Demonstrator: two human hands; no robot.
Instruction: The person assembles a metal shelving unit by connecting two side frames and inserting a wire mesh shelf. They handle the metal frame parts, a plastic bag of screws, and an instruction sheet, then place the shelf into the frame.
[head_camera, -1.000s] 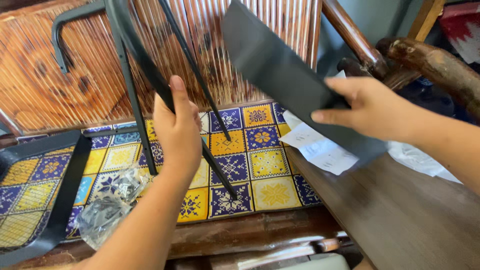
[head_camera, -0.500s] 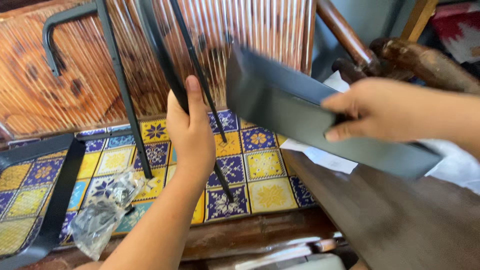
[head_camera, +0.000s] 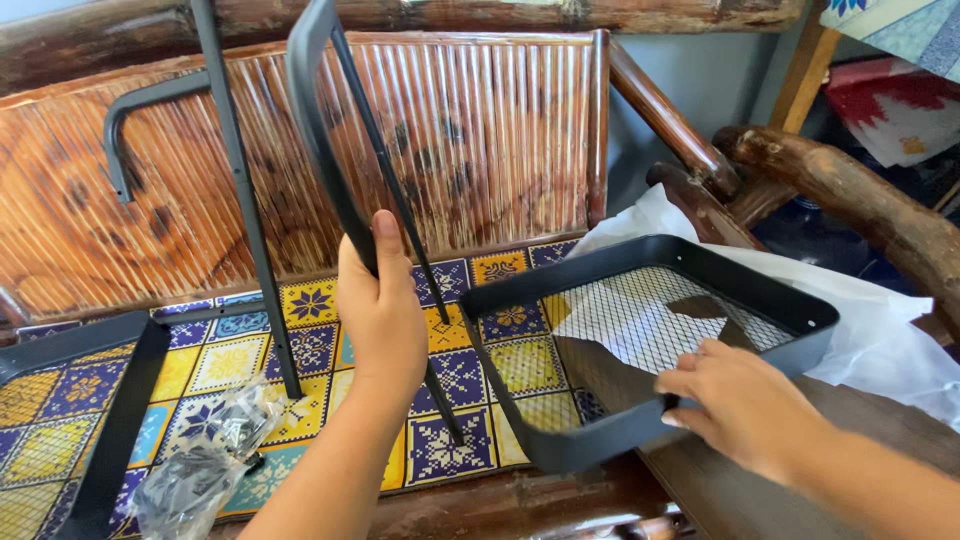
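Observation:
My left hand (head_camera: 382, 310) grips the flat bar of a black metal frame (head_camera: 318, 150) that stands upright on a patterned yellow and blue cushion (head_camera: 310, 345). A thin rod of the frame runs down past my wrist. My right hand (head_camera: 735, 405) holds the near rim of a black mesh tray (head_camera: 640, 340), which is tilted, mesh bottom showing, with one corner over the cushion and the rest over a wooden surface.
A second black mesh tray (head_camera: 100, 420) lies at the left on the cushion. A clear plastic bag of small parts (head_camera: 200, 465) lies near it. A bamboo backrest (head_camera: 480, 140) stands behind. White paper (head_camera: 880, 320) and wooden armrests (head_camera: 840, 190) are at the right.
My right hand has turned the mesh tray from edge-on and raised to lowered with its open side up. The left hand stays on the frame.

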